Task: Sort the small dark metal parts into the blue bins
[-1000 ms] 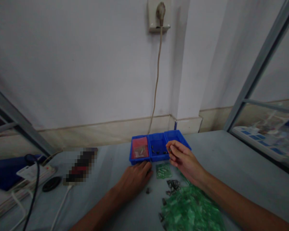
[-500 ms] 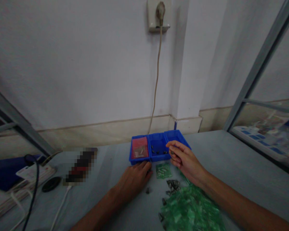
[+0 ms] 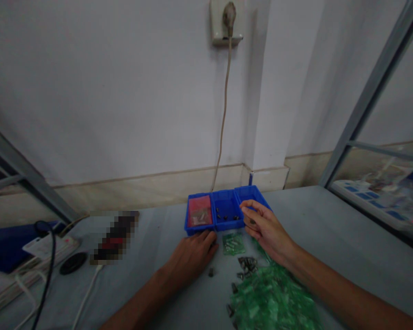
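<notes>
My left hand (image 3: 196,251) lies palm down on the table, its fingers loosely bent against the front of the blue bins (image 3: 216,228). Nothing shows in it. In front of the right-hand bin my right hand (image 3: 265,228) is raised, with fingers curled around a small dark metal fitting (image 3: 252,221). Below the bins lies a green bag (image 3: 233,244) with small parts inside. A little pile of metal fittings (image 3: 248,264) sits by a heap of green plastic bags (image 3: 275,300). One loose fitting (image 3: 211,272) stands near my left wrist.
The left bin holds a pink bag (image 3: 199,211); several small fittings lie in the middle one. Further left are a blurred-out object (image 3: 115,238) with a white cable, a black round lid (image 3: 73,263) and a power strip. Metal frames (image 3: 344,142) flank the table.
My right hand has shifted slightly, its fingers turning so that the fitting sits deeper toward the palm. My left hand has stayed in place.
</notes>
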Tool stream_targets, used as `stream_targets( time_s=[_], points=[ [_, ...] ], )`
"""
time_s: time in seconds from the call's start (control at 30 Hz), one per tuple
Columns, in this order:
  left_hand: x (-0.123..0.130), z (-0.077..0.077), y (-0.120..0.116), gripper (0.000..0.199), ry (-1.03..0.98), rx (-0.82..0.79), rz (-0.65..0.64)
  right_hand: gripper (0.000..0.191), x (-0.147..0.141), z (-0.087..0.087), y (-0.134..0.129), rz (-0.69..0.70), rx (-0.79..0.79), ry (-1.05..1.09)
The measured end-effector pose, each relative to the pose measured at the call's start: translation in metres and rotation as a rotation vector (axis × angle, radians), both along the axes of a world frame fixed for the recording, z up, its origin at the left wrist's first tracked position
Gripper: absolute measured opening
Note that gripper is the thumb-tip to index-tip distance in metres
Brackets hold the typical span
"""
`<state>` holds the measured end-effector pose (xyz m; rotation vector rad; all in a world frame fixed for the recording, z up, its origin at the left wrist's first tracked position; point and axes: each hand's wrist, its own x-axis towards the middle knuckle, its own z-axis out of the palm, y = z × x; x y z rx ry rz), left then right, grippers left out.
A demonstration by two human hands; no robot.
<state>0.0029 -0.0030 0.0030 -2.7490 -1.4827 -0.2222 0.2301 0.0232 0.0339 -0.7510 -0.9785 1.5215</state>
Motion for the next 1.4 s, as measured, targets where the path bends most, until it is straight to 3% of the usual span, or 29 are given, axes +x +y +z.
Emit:
stream_targets(
  time_s=[0.5, 1.4],
  points=[
    [-0.001, 0.000, -0.001, 0.015, 0.002, -0.001, -0.011, 0.015, 0.001, -0.005, 0.004, 0.003, -0.003, 0.081],
    [-0.001, -0.002, 0.000, 0.014, 0.004, 0.005, -0.008, 0.026, 0.000, -0.007, 0.005, -0.011, 0.085, 0.083]
  ],
)
